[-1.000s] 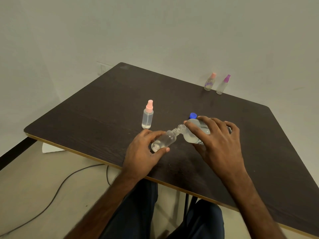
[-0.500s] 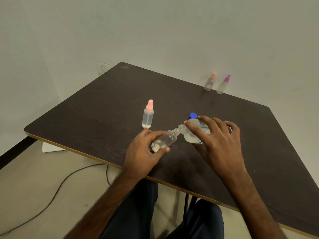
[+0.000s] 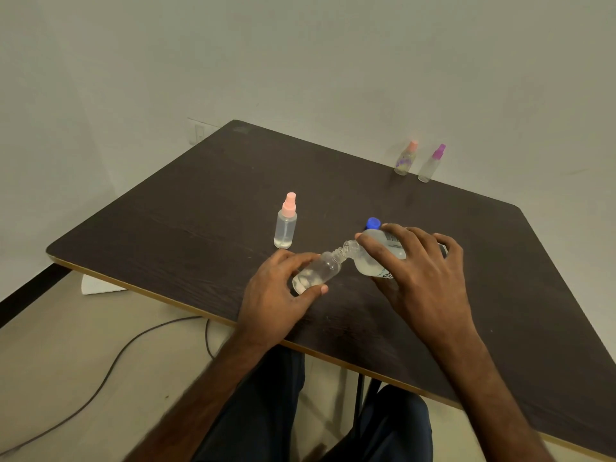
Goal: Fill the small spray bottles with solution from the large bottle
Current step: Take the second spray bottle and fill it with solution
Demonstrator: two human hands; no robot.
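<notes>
Seen from the head camera, the dark wood-grain table (image 3: 200,211) with a pale edge strip carries everything. Near its front edge the left hand (image 3: 273,295) curls its fingers and thumb around a small clear uncapped plastic bottle (image 3: 320,270), tilted with its threaded neck pointing up and to the right; a little clear liquid sits in its lower end. The right hand (image 3: 423,281) wraps from above around the large clear bottle with a printed label (image 3: 370,265), which is tipped over so that its mouth meets the small bottle's neck. Whether liquid is passing between them is too fine to tell.

Just behind the large bottle a round blue cap (image 3: 373,223) lies on the table, its lower part hidden by the bottle. Just beyond the left hand's fingers stands an upright clear spray bottle with a pink pump top (image 3: 285,221), a shallow layer of liquid at its bottom. Well apart, at the far edge by the wall, two more small spray bottles stand side by side: one pink-topped with purple print (image 3: 405,159), one purple-topped (image 3: 431,164).

Below the table's front edge are dark trousers (image 3: 266,411), a black cable (image 3: 110,371) trailing across the floor, and something white and flat (image 3: 96,285) under the left corner.
</notes>
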